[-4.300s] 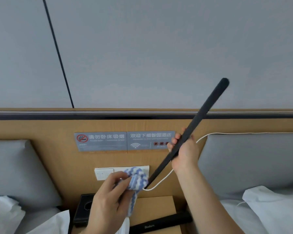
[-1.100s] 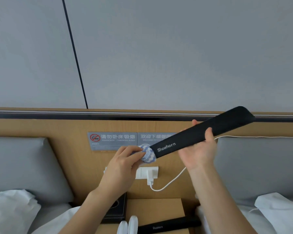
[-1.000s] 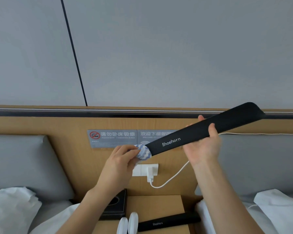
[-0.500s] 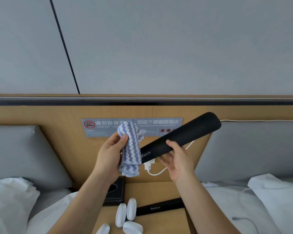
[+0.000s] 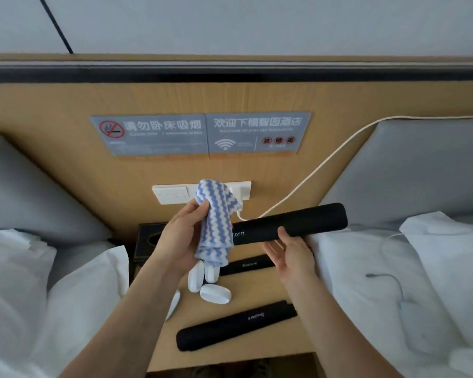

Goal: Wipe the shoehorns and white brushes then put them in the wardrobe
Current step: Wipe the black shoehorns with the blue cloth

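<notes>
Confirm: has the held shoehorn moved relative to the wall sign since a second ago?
Yes. The held shoehorn has dropped: it crossed the wall sign then, and now lies below the socket panel, nearly level.

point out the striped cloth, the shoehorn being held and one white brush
striped cloth [image 5: 216,214]: head view, middle of its hanging fold
held shoehorn [image 5: 306,222]: head view, bare middle of the blade
white brush [image 5: 215,294]: head view, centre of the oval one lying flat

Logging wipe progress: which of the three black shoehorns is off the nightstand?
The uppermost shoehorn, which the right hand holds beside the striped cloth; the other two shoehorns lie flat on the nightstand.
</notes>
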